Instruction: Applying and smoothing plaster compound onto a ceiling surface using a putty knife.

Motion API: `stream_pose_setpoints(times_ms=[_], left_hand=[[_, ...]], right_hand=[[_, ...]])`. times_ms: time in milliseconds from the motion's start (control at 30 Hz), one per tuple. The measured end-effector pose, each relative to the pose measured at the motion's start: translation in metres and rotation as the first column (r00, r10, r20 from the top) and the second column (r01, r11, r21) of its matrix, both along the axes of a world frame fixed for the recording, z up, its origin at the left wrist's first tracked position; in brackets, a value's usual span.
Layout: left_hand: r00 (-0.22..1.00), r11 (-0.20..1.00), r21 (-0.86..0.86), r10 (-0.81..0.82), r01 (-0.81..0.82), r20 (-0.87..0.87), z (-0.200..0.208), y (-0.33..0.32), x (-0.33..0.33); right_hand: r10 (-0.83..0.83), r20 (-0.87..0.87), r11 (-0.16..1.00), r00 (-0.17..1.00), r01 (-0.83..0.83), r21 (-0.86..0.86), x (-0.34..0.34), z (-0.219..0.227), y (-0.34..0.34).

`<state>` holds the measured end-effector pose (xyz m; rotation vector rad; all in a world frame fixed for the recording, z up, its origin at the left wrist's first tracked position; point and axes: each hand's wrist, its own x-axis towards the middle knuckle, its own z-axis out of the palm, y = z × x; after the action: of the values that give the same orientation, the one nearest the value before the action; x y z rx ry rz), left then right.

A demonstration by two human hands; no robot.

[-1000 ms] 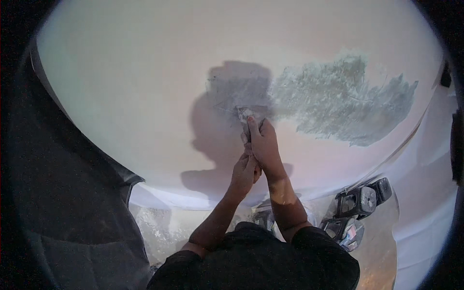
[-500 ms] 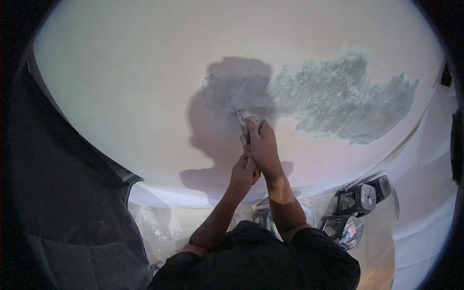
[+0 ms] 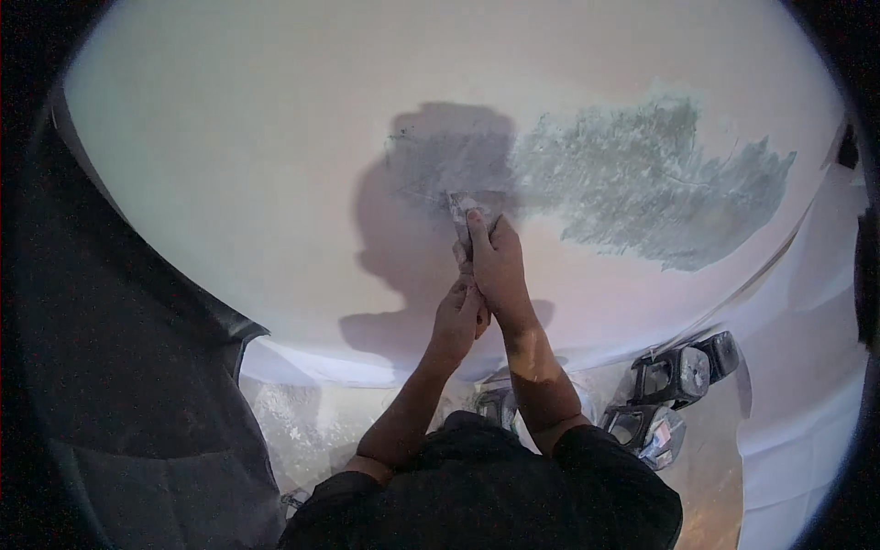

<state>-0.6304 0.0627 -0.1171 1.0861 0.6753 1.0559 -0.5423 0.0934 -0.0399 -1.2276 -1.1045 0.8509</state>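
A wide putty knife [image 3: 461, 207], its blade smeared with pale filler, rests against a large pale wall [image 3: 229, 165]. My right hand [image 3: 498, 266] is closed around its handle, the thumb pressed on the back of the blade. Just below, my left hand [image 3: 456, 319] is closed at the lower end of the handle, against the right hand; its fingertips are partly hidden. The blade's edge lies at the bottom of a rough grey patch [image 3: 632, 174] that spreads to the right. My shadow falls over the blade and the patch's left part.
Several dark stools [image 3: 674, 376] spattered with white stand at the lower right, one bearing small items. Dark sheeting [image 3: 137, 367] hangs along the left, and white sheeting [image 3: 807, 367] on the right. White splashes mark the floor [image 3: 298, 426].
Both hands and the putty knife have slid a little upward on the wall, bringing the blade further into the grey patch. The grip looks the same.
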Motion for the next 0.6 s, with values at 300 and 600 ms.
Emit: stream_pose_setpoints(times_ms=[300,600], left_hand=[[1.000,1.000,0.000,0.014,-0.014,0.006,-0.002,-0.003,0.005],[0.999,1.000,-0.013,-0.009,0.010,0.032,0.005,-0.008,0.008]], right_hand=[[-0.016,0.054,0.998,0.998,0.013,0.060,0.005,-0.019,0.009],[0.061,-0.212,0.998,0.975,-0.052,0.047,0.003,0.001,-0.006]])
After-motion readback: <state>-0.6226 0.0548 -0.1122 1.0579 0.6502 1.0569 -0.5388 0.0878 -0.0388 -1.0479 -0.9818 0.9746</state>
